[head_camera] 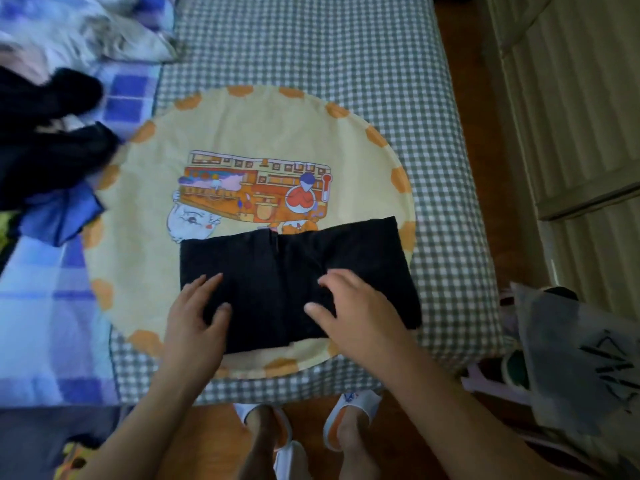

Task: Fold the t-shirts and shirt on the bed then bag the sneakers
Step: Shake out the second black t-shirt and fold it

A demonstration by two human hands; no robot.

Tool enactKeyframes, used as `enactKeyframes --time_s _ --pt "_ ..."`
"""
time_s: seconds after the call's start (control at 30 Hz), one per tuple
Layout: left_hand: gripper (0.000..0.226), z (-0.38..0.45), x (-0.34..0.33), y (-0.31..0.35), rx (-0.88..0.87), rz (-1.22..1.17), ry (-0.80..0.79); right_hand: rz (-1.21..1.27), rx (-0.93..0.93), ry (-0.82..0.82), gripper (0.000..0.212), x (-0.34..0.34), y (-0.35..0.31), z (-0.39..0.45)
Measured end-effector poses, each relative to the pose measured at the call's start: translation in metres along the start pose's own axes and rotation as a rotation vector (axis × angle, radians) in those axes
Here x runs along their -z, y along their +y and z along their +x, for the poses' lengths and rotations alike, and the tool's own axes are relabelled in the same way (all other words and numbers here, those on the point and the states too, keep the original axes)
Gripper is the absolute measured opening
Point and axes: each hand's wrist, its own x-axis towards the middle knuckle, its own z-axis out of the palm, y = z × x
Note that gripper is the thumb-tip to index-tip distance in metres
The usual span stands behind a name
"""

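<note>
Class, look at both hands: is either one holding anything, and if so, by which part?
Nothing is held. The left hand and right hand rest with fairly straight fingers on top of the folded black cloth garment, pressing its near half.

A folded shirt lies on the near part of a round mat, which lies on the bed. Both hands rest on the shirt, left hand at its left, right hand right of middle. A pile of clothes lies left of the mat. A bag sits right of the bed.
</note>
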Motion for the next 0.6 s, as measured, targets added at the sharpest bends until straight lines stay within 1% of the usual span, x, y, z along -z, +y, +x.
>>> enactKeyframes --time_s 0.03,0.1,0.13,0.17,0.2,0.23,0.3,0.37,0.43,0.47,0.5,0.6 --pt "0.047 0.0 -0.005 -0.008 -0.045 0.086 -0.023 0.003 0.007 0.037 0.043 -0.009 -0.003 0.005" --pt "0.051 -0.003 -0.017 -0.02 -0.166 0.285 -0.048 -0.008 0.039 0.245 0.04 -0.015 -0.001 0.012" --pt "0.056 -0.005 -0.022 -0.023 -0.219 0.365 -0.06 -0.057 0.069 0.347 0.04 -0.015 0.004 0.016" --pt "0.06 -0.008 -0.027 -0.025 -0.255 0.428 -0.072 -0.132 0.109 0.403 0.042 -0.014 0.009 0.021" --pt "0.061 -0.01 -0.031 -0.027 -0.272 0.477 -0.081 -0.224 0.153 0.405 0.047 -0.013 0.013 0.027" --pt "0.063 -0.009 -0.036 -0.028 -0.277 0.516 -0.086 -0.319 0.196 0.365 0.052 -0.012 0.018 0.034" --pt "0.064 -0.006 -0.043 -0.033 -0.274 0.579 -0.09 -0.487 0.241 0.238 0.061 -0.013 0.03 0.052" --pt "0.067 -0.001 -0.049 -0.043 -0.277 0.646 -0.099 -0.65 0.232 0.107 0.067 -0.019 0.047 0.07" --pt "0.069 0.001 -0.051 -0.049 -0.287 0.69 -0.14 -0.763 0.194 -0.014 0.075 -0.024 0.064 0.08" --pt "0.069 0.002 -0.05 -0.049 -0.293 0.693 -0.151 -0.785 0.18 -0.03 0.077 -0.026 0.069 0.082" --pt "0.069 0.003 -0.047 -0.047 -0.295 0.688 -0.15 -0.784 0.173 -0.013 0.077 -0.027 0.071 0.083" --pt "0.065 0.005 -0.035 -0.038 -0.28 0.622 -0.088 -0.664 0.226 0.123 0.076 -0.027 0.052 0.07"
